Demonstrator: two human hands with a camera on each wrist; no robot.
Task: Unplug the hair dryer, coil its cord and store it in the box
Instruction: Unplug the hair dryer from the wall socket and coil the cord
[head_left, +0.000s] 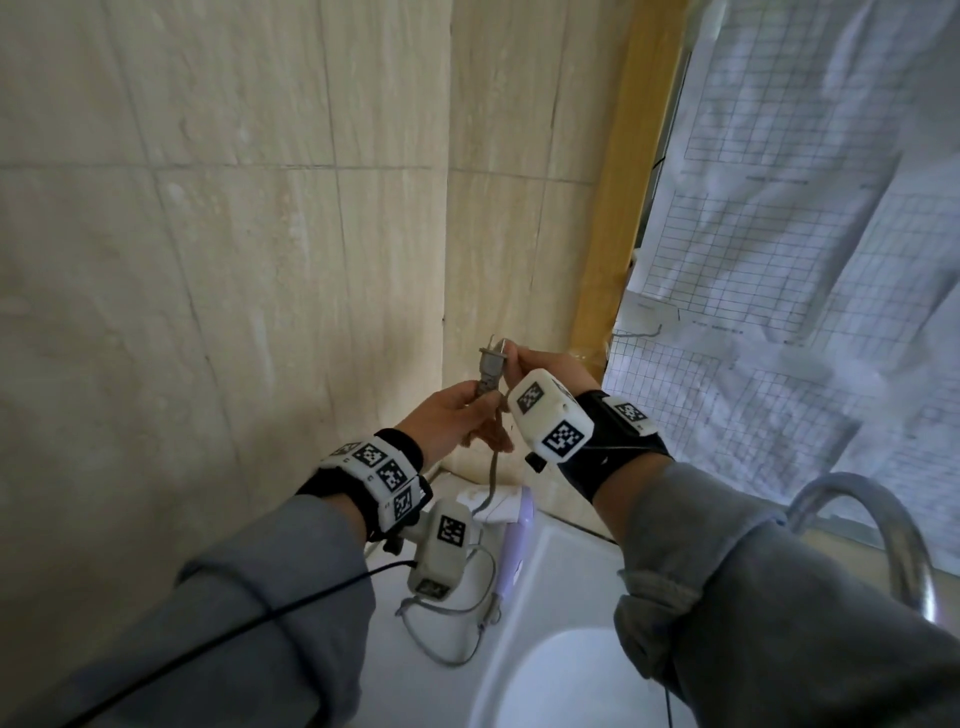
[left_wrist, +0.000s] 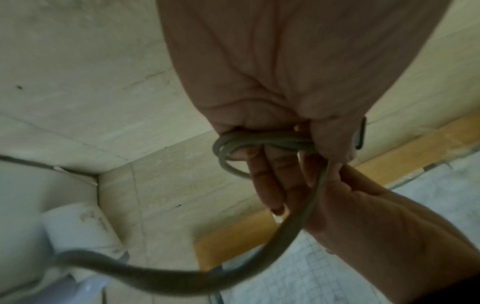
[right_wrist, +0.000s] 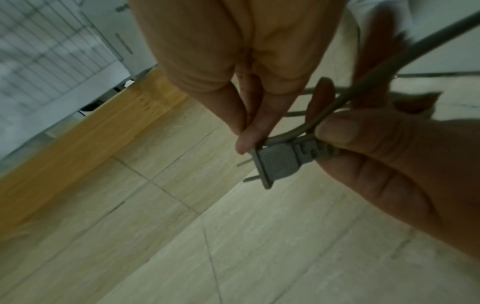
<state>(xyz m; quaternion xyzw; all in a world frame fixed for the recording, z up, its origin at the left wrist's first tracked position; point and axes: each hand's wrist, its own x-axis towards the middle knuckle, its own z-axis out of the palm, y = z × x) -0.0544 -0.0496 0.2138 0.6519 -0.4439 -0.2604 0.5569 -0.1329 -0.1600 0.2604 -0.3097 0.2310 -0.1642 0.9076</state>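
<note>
The grey plug (head_left: 126, 370) is not in a socket. Correction-free view: the grey plug (head_left: 490, 368) stands prongs up in front of the tiled wall, gripped at its neck by my left hand (head_left: 460, 410). In the right wrist view the left thumb (right_wrist: 337, 131) presses on the plug (right_wrist: 280, 162). Small loops of grey cord (left_wrist: 259, 142) lie in my left fingers. My right hand (head_left: 519, 361) pinches the cord (right_wrist: 275, 137) just beside the plug. The cord (head_left: 493, 467) hangs down to the white and lilac hair dryer (head_left: 511, 512) lying on the counter. No box is in view.
More slack cord (head_left: 452, 623) lies looped on the white counter, beside the sink basin (head_left: 561, 675). A chrome faucet (head_left: 888, 530) arches at the right. A wooden frame (head_left: 618, 208) and paper-covered window (head_left: 805, 208) stand behind; tiled walls meet in the corner.
</note>
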